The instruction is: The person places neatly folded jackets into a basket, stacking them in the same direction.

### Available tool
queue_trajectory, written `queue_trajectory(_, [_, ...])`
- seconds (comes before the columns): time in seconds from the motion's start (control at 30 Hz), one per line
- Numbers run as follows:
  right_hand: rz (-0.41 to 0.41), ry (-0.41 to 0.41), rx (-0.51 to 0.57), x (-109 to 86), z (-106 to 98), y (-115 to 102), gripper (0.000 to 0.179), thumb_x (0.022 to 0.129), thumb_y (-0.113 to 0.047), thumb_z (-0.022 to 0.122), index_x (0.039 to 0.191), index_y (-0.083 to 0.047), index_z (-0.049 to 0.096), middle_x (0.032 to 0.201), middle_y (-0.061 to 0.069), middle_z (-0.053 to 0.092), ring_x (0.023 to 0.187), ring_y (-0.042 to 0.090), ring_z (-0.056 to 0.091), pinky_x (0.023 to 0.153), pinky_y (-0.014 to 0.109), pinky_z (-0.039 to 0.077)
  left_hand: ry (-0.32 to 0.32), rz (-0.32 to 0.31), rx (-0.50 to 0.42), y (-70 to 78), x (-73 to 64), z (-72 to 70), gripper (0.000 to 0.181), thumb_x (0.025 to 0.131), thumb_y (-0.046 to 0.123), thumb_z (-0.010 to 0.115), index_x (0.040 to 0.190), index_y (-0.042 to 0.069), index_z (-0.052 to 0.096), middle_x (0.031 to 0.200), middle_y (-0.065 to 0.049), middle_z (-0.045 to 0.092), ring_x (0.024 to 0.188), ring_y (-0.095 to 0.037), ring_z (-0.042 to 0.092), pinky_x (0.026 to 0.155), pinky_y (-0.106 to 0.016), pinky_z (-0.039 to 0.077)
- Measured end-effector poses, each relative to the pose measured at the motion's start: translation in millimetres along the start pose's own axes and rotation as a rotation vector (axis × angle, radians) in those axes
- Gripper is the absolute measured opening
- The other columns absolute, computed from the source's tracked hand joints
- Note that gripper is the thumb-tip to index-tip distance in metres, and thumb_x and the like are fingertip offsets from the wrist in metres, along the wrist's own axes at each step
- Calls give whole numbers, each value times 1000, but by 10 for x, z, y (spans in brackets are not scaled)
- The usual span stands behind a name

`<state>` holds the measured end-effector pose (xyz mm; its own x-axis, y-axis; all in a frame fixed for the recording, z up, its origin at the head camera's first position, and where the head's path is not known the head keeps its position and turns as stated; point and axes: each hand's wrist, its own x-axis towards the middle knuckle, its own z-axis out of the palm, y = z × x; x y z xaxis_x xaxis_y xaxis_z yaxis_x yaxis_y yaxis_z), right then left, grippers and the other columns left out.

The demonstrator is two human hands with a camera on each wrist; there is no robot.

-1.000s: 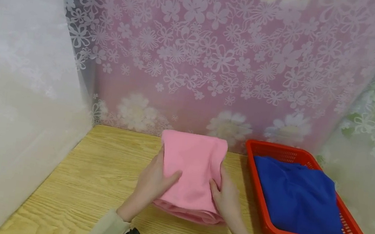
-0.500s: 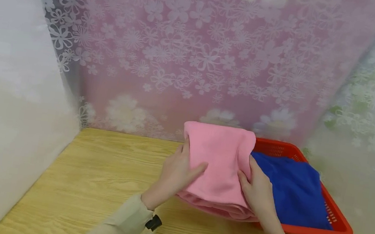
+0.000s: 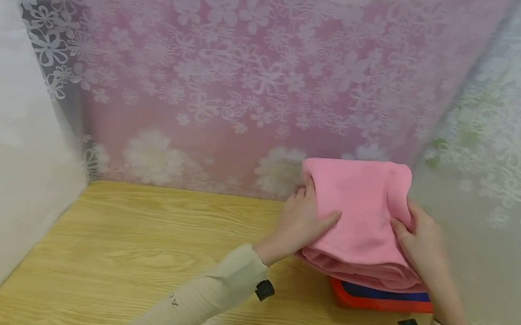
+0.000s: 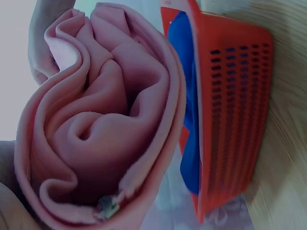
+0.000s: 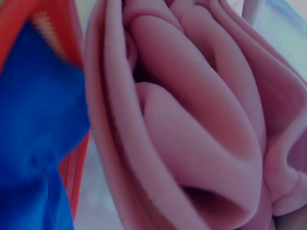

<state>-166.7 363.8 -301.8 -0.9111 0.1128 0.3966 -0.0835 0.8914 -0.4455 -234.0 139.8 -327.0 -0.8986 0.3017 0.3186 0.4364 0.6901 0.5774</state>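
Observation:
Both hands hold a folded pink fleecy cloth at the right of the head view, raised over the red basket. My left hand grips its left side, thumb on top and fingers around the edge. On the opposite side my right hand pinches the cloth in the same way. The left wrist view shows the cloth's thick rolled layers, with a small pale tag-like bit at the lower edge. Beneath it, the red plastic basket with slotted walls contains a blue cloth. The pink cloth hides most of the basket in the head view.
The wooden tabletop extends to the left. A pink flower-patterned sheet hangs behind it. Pale sheets stand at the left and right, the right one close to my right hand.
Both hands have carried the pink cloth rightward and up, from over the table to over the basket. The head view has turned somewhat to the right. The grip looks the same.

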Motion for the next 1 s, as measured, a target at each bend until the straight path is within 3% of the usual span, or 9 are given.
queue_trajectory(0.1, [-14, -26, 36, 109, -68, 203, 50, 101, -7, 55, 145, 11, 41, 131, 43, 49, 111, 58, 49, 95, 74, 38, 0, -17, 17, 107, 93, 147, 101, 92, 58, 62, 160, -3, 18, 131, -15, 62, 116, -28, 61, 99, -34, 47])
queue_trajectory(0.27, [-98, -22, 10, 266, -80, 573, 41, 97, -3, 57, 136, 9, 49, 123, 41, 54, 104, 55, 51, 89, 72, 39, -20, -47, -16, 192, 181, 425, 98, 91, 58, 63, 157, -3, 23, 128, -14, 64, 109, -29, 63, 92, -34, 51])
queue_trajectory(0.43, [-130, -81, -24, 354, 59, 1012, 36, 95, -2, 60, 128, 9, 52, 113, 38, 58, 96, 52, 54, 83, 68, 42, -78, -26, -7, 157, 200, 717, 99, 92, 60, 62, 158, -4, 23, 138, -16, 60, 117, -30, 62, 97, -33, 50])
queue_trajectory(0.6, [-98, -166, 5, 319, 223, 1385, 39, 97, -3, 59, 130, 15, 47, 115, 41, 56, 100, 53, 54, 87, 67, 42, -97, -47, 22, 95, 184, 877, 99, 92, 67, 58, 161, 7, 23, 149, -11, 51, 127, -29, 52, 103, -36, 47])
queue_trajectory(0.7, [-80, -186, 12, 316, 224, 1420, 50, 99, -2, 57, 137, 21, 37, 124, 47, 48, 109, 59, 49, 93, 72, 37, -71, -23, 61, 68, 229, 884, 99, 91, 71, 55, 163, 13, 19, 156, -12, 41, 135, -30, 45, 108, -42, 43])
queue_trajectory(0.83, [-57, -141, -52, 356, 181, 1296, 66, 101, -10, 57, 151, 16, 22, 140, 49, 31, 123, 66, 35, 102, 76, 27, -40, 99, 107, -17, 358, 871, 85, 97, 70, 45, 164, 25, 20, 169, -5, 18, 151, -31, 25, 117, -54, 30])
queue_trajectory(0.9, [-54, -123, -73, 371, 182, 1228, 74, 102, -19, 58, 158, 6, 17, 149, 46, 22, 132, 67, 26, 105, 78, 20, -77, 157, 122, -68, 400, 889, 74, 101, 67, 39, 163, 32, 23, 171, 2, 9, 156, -29, 13, 120, -58, 22])
queue_trajectory(1.0, [-38, -191, -99, 356, 230, 1227, 78, 105, -39, 54, 163, -7, 13, 160, 39, 8, 138, 68, 16, 105, 81, 15, -171, 193, 116, -113, 403, 988, 66, 103, 67, 31, 162, 37, 24, 171, 7, 2, 157, -26, -1, 120, -63, 13])
